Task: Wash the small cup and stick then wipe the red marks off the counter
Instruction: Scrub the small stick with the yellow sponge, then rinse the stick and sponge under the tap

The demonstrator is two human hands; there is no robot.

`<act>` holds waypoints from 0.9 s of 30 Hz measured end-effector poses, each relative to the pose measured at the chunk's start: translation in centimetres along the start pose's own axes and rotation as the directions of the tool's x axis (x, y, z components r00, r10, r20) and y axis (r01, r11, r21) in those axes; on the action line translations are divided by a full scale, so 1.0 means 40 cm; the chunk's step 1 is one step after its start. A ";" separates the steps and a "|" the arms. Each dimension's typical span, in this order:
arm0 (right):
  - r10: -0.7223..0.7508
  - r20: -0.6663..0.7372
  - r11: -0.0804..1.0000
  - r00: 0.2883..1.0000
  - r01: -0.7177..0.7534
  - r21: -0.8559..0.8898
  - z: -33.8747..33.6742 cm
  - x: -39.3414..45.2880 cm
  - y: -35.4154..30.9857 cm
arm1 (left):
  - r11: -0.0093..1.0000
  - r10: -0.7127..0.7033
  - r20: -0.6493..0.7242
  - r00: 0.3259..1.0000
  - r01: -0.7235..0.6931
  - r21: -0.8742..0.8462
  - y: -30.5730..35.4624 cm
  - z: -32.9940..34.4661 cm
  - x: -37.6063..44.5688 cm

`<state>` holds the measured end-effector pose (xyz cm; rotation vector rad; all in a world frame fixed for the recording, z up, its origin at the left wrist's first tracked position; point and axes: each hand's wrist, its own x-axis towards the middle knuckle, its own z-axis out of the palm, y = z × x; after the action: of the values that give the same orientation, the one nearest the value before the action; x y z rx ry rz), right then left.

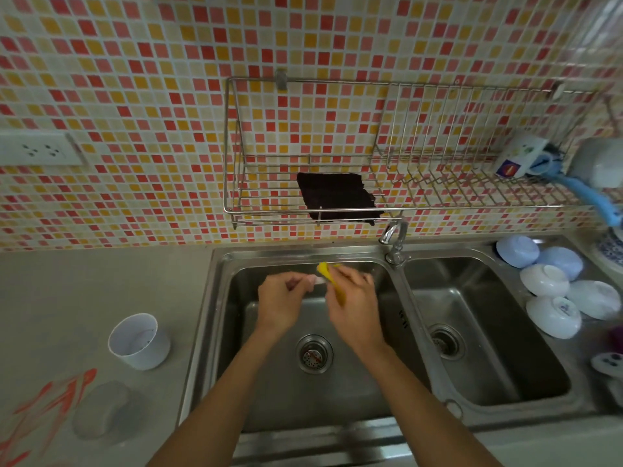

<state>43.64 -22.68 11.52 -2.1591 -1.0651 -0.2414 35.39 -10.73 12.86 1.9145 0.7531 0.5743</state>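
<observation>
I have both hands over the left basin of the sink: my left hand has its fingers pinched on the pale stick, and my right hand grips a yellow sponge pressed against the stick's end. The small white cup stands upright on the grey surface just left of the sink. The red marks streak the surface in front of the cup, beside a wet patch.
</observation>
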 end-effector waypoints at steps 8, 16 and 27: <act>0.012 -0.034 0.999 0.999 -0.011 0.050 -0.010 -0.067 0.086 | 0.863 -0.419 0.047 0.907 0.414 -0.289 0.041 0.123 -0.034; 0.009 -0.027 0.990 1.000 -0.005 0.139 -0.016 -0.074 0.203 | 0.769 -0.567 0.056 0.822 0.553 -0.320 0.050 0.210 -0.018; 0.211 0.064 0.947 0.975 -0.220 0.235 0.002 0.010 0.365 | 0.814 -0.563 -0.045 0.825 0.545 -0.201 0.032 0.308 0.029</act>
<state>54.88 -28.38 4.17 -2.0441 -0.8232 0.0302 44.76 -17.88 8.86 1.4045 1.2290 0.3546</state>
